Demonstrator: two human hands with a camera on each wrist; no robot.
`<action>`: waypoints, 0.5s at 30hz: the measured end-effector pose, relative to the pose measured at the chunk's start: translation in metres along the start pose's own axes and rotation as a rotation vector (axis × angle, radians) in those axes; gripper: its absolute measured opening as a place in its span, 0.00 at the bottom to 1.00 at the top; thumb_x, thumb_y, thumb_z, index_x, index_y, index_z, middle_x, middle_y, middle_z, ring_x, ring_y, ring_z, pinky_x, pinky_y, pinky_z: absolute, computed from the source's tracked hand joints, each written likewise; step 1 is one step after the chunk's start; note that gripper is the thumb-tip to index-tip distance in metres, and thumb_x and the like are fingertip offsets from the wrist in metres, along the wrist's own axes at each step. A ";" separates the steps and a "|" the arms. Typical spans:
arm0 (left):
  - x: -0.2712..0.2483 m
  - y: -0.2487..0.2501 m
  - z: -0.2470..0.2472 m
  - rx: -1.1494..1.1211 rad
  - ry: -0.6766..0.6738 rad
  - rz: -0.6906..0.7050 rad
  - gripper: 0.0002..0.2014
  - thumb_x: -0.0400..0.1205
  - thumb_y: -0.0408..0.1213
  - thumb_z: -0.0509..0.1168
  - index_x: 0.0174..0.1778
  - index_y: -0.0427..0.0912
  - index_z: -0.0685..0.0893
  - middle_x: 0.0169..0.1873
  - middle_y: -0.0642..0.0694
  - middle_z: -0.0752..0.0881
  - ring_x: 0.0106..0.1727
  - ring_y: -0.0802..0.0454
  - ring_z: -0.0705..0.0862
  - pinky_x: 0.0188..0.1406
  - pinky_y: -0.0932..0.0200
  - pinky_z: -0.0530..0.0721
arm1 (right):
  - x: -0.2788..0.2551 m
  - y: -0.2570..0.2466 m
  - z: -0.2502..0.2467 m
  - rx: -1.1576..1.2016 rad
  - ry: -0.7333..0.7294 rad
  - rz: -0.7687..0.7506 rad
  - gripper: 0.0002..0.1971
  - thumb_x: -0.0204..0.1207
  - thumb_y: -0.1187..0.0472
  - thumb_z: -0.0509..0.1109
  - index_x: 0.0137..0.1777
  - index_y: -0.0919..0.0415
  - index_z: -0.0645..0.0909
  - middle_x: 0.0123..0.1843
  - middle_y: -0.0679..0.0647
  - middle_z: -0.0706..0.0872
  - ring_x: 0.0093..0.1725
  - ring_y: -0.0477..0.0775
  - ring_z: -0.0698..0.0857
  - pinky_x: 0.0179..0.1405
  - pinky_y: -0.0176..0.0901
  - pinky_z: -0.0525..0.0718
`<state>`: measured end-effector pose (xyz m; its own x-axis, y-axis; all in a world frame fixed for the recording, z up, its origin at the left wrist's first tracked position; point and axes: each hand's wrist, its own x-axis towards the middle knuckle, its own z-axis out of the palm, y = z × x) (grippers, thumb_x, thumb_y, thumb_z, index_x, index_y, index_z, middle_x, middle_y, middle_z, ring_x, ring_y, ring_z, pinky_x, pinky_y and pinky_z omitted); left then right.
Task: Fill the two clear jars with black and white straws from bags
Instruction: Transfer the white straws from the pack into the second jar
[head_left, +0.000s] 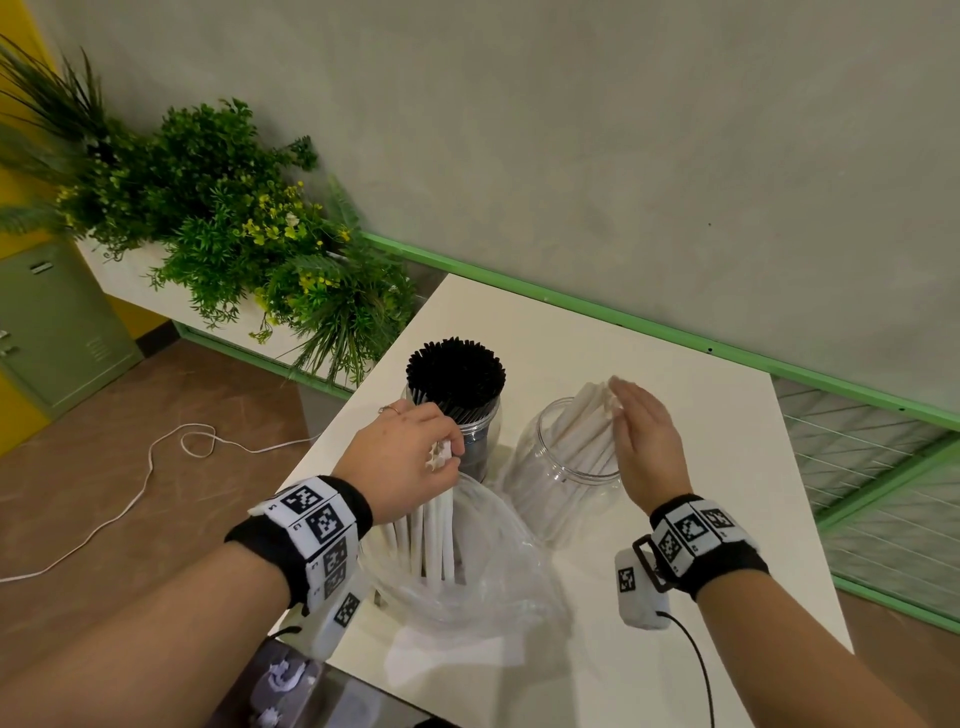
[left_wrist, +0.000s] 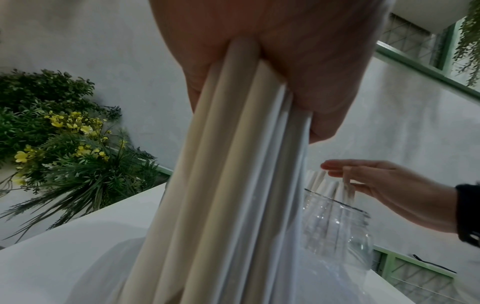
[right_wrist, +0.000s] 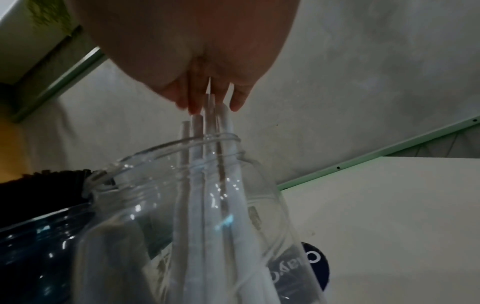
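Note:
A clear jar (head_left: 480, 436) packed with black straws (head_left: 455, 375) stands at the table's left. To its right a second clear jar (head_left: 563, 470) (right_wrist: 197, 216) holds several white straws (head_left: 584, 423) (right_wrist: 207, 168) leaning right. My left hand (head_left: 415, 457) grips a bundle of white straws (head_left: 436, 530) (left_wrist: 228, 185) by their tops, their lower ends inside a clear plastic bag (head_left: 467, 582). My right hand (head_left: 641, 431) (left_wrist: 384, 181) hovers with straight fingers over the jar's white straws, fingertips (right_wrist: 194, 107) at their top ends.
The white table (head_left: 675, 597) stands against a grey wall with a green rail. A planter of green and yellow foliage (head_left: 218, 218) sits left of the table. A white cable (head_left: 130, 493) lies on the brown floor.

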<state>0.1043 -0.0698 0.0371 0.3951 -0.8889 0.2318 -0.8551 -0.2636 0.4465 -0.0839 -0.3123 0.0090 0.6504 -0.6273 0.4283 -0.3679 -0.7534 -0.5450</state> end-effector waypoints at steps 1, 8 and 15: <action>0.000 0.000 0.000 0.002 -0.001 -0.001 0.14 0.73 0.54 0.54 0.44 0.56 0.83 0.44 0.60 0.81 0.47 0.56 0.72 0.49 0.60 0.68 | 0.004 0.000 0.001 0.023 -0.048 0.023 0.20 0.86 0.57 0.56 0.76 0.61 0.74 0.77 0.55 0.75 0.78 0.57 0.69 0.77 0.40 0.60; 0.001 0.000 0.000 0.001 -0.006 -0.003 0.12 0.73 0.52 0.57 0.44 0.55 0.84 0.45 0.60 0.82 0.47 0.55 0.71 0.48 0.62 0.65 | 0.035 0.004 0.006 -0.024 -0.267 -0.020 0.36 0.75 0.45 0.73 0.81 0.48 0.64 0.80 0.48 0.68 0.76 0.48 0.68 0.76 0.43 0.67; 0.002 -0.002 0.001 -0.005 -0.006 -0.006 0.18 0.71 0.57 0.50 0.44 0.57 0.83 0.45 0.61 0.81 0.47 0.57 0.71 0.48 0.62 0.65 | 0.034 -0.011 0.046 -0.073 -0.118 -0.172 0.20 0.73 0.56 0.78 0.64 0.59 0.83 0.59 0.59 0.80 0.56 0.61 0.78 0.58 0.45 0.74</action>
<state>0.1069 -0.0716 0.0356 0.3979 -0.8897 0.2239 -0.8512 -0.2670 0.4520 -0.0275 -0.3163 -0.0037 0.7793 -0.4645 0.4206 -0.2893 -0.8621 -0.4161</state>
